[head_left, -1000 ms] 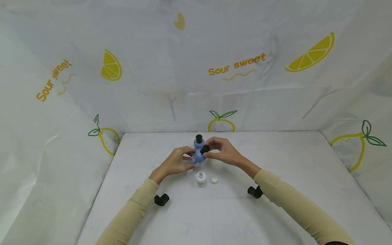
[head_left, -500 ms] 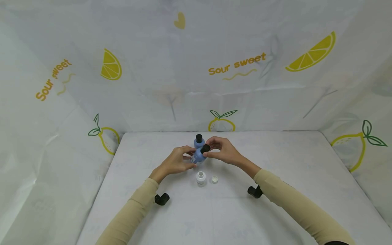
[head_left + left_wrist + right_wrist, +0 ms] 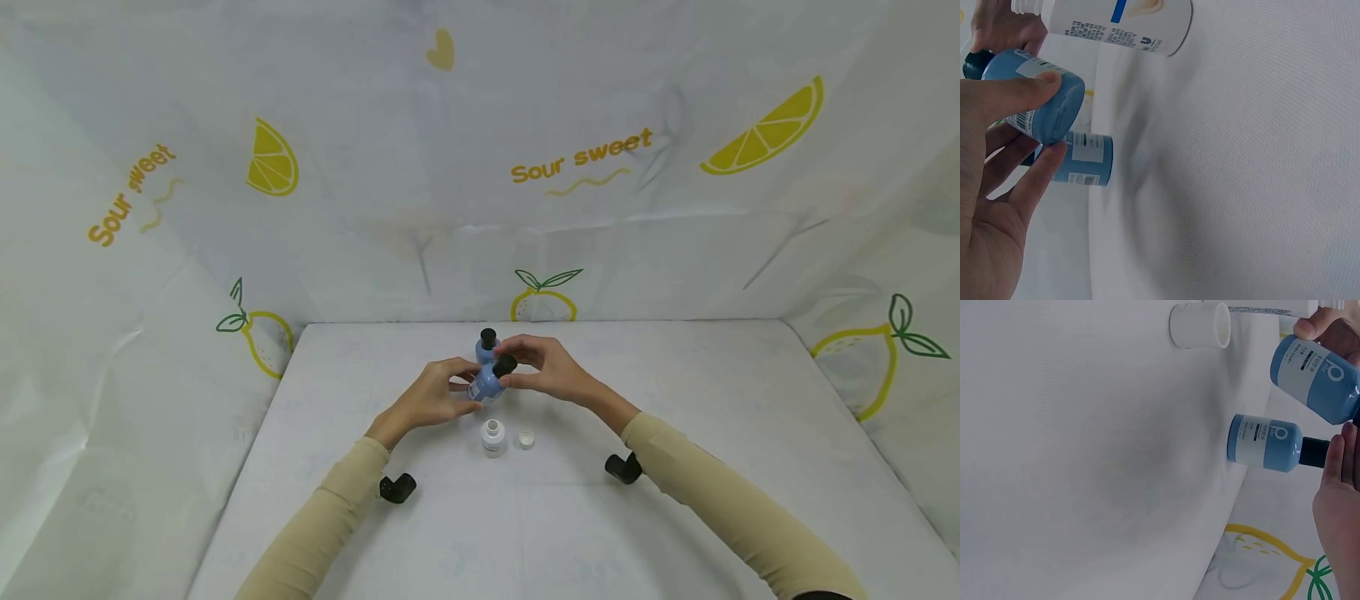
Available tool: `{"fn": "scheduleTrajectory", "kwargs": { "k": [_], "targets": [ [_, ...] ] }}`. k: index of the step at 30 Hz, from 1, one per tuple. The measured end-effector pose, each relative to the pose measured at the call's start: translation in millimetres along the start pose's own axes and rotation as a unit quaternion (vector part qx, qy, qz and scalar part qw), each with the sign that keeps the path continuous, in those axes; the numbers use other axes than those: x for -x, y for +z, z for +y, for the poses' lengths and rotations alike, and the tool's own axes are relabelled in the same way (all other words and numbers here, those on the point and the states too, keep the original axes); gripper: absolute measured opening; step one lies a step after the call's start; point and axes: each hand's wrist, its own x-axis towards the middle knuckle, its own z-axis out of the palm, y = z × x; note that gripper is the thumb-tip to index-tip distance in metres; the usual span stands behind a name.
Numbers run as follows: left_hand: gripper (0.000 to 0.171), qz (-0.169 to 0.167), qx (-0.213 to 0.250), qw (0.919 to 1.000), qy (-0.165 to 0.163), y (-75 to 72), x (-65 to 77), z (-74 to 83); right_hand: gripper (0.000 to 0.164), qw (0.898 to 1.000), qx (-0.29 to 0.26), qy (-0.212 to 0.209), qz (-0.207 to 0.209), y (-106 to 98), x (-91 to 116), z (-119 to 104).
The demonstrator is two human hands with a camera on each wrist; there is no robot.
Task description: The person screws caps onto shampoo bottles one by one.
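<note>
My left hand (image 3: 429,397) grips a blue bottle (image 3: 1060,100) with a white label around its body, tilted and lifted off the table. The bottle's black cap (image 3: 505,365) points up toward the right, and my right hand (image 3: 553,372) has its fingers at it, thumb in front. Just behind stands a second blue bottle (image 3: 1266,442), upright with its black cap on. In front of my hands a white bottle (image 3: 492,438) stands with its threaded neck uncovered. To its right sits a white cap (image 3: 527,439).
On the white table (image 3: 480,525) lie two black elbow-shaped pieces, a left one (image 3: 398,488) by the left sleeve and a right one (image 3: 623,468) by the right sleeve. A white backdrop (image 3: 360,150) with lemon prints rises behind the table's back edge.
My right fingers have shifted slightly left around the black cap, covering more of the rear bottle. The held bottle has moved very slightly right; the things on the table stay put.
</note>
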Motion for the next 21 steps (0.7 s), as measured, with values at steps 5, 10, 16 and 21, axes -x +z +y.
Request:
{"fn": "scheduleTrajectory", "kwargs": {
  "k": [5,10,16,21],
  "targets": [
    [0.055,0.0,0.005,1.0,0.0,-0.1,0.7,0.8,0.048,0.999,-0.037,0.001,-0.022,-3.3,-1.5,-2.7],
    [0.056,-0.002,0.008,0.9999,-0.008,-1.0,1.9,0.9,0.044,0.999,-0.045,0.017,-0.025,-3.8,-2.3,-4.4],
    [0.056,-0.003,0.012,0.9999,-0.01,-2.0,2.4,1.6,0.04,0.999,-0.044,0.015,-0.016,-3.0,-2.1,-4.2],
    [0.054,-0.001,0.01,0.9999,-0.003,-2.9,0.7,2.4,0.039,0.999,-0.037,0.008,0.002,-1.9,-1.1,-4.4]
  ]
}}
